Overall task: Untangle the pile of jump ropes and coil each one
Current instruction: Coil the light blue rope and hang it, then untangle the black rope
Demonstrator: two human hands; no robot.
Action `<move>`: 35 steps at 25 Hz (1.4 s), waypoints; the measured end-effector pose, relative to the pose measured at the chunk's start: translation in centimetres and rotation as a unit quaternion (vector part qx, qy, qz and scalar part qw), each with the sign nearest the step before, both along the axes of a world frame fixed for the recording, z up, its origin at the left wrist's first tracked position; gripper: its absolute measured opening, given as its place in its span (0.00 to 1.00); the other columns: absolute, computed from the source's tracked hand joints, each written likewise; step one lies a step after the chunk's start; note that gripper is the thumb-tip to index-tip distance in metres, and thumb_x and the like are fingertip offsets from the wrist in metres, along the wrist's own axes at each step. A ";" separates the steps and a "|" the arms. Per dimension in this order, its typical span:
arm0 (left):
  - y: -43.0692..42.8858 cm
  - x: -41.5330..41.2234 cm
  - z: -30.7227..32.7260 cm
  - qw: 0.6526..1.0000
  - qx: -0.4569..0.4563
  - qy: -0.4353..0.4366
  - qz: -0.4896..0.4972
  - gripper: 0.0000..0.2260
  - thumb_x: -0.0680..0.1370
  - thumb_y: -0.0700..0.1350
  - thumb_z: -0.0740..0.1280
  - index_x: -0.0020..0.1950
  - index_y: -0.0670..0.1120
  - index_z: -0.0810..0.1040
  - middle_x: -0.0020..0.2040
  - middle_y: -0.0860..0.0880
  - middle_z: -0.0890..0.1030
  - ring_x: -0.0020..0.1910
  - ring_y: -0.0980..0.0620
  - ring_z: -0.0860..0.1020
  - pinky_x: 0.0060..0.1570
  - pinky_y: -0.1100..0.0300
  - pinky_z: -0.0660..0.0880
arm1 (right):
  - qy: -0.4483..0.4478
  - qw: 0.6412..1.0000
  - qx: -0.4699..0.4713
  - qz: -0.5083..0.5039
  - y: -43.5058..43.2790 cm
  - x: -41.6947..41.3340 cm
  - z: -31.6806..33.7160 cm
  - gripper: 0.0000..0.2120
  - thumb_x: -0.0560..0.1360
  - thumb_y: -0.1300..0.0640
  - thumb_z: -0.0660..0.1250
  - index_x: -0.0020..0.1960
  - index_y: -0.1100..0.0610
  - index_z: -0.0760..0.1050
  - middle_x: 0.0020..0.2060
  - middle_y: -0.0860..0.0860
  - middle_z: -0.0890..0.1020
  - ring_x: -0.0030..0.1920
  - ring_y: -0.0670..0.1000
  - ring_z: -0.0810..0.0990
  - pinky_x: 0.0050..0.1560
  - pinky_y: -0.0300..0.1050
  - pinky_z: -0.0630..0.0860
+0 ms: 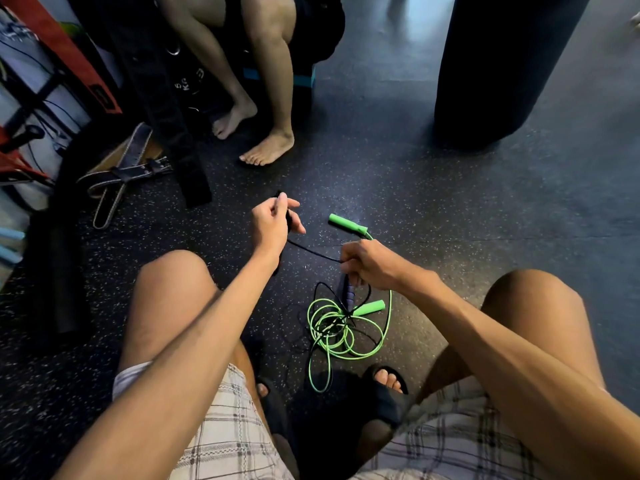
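Between the knees, above the dark speckled floor [398, 174], the left hand [273, 220] is curled round one end of the black rope [311, 250], which looks like its dark handle, thumb and fingers closed on it; the right hand [367, 265] is fisted on the same rope further along, so a thin black stretch runs taut between the two hands, which are held apart; a purple handle [349, 293] shows just under the right fist, its top hidden by the fingers; below that lies the green rope [330, 329], a loose coil of bright loops on the floor with black cord crossing through it; one green handle [370, 306] rests at the coil's edge, the other [347, 224] lies beyond the right hand, its cord passing behind the fist, held or not I cannot tell; sandalled feet [386, 389] sit near the tangle; further off, another person's bare feet [266, 150], a leather belt [117, 181] to the left, and a black punching bag [502, 71] to the right.
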State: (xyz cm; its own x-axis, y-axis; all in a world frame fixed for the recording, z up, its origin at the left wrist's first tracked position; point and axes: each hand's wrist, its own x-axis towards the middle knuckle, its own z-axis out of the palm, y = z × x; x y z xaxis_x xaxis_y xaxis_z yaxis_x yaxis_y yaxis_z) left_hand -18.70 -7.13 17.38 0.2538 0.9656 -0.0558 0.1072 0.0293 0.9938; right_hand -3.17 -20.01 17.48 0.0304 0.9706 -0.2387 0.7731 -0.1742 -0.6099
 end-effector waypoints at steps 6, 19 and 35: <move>-0.8 0.5 -0.1 0.982 0.025 0.107 -0.151 0.17 0.84 0.44 0.56 0.46 0.36 0.81 0.27 0.45 0.76 0.20 0.54 0.74 0.25 0.63 0.72 | 0.029 0.990 0.138 -0.001 -0.3 0.0 1.9 0.14 0.82 0.65 0.56 0.40 0.64 0.73 0.30 0.51 0.75 0.28 0.46 0.71 0.33 0.44 0.71; -1.8 0.4 2.0 0.870 -0.256 -0.118 -0.405 0.18 0.83 0.47 0.54 0.41 0.39 0.75 0.19 0.54 0.58 0.18 0.57 0.54 0.21 0.63 0.56 | 0.094 0.961 0.160 -0.205 0.6 1.1 2.1 0.13 0.81 0.51 0.63 0.45 0.60 0.69 0.29 0.55 0.78 0.26 0.56 0.78 0.26 0.56 0.79; 0.6 0.2 1.5 0.897 -0.274 -0.347 -0.006 0.15 0.86 0.45 0.50 0.49 0.40 0.72 0.31 0.50 0.67 0.28 0.53 0.66 0.38 0.59 0.66 | 0.128 0.964 -0.222 -0.066 -0.7 1.0 -0.5 0.11 0.78 0.53 0.69 0.46 0.61 0.73 0.44 0.65 0.85 0.41 0.56 0.83 0.46 0.52 0.80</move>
State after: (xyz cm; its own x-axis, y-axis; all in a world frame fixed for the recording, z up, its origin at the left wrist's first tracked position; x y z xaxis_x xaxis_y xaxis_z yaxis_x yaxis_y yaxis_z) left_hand -18.46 -6.55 18.90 0.4215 0.8384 -0.3456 -0.5274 0.5367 0.6586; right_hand -2.13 -20.70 17.00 0.0319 0.7627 -0.6460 0.5602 -0.5489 -0.6204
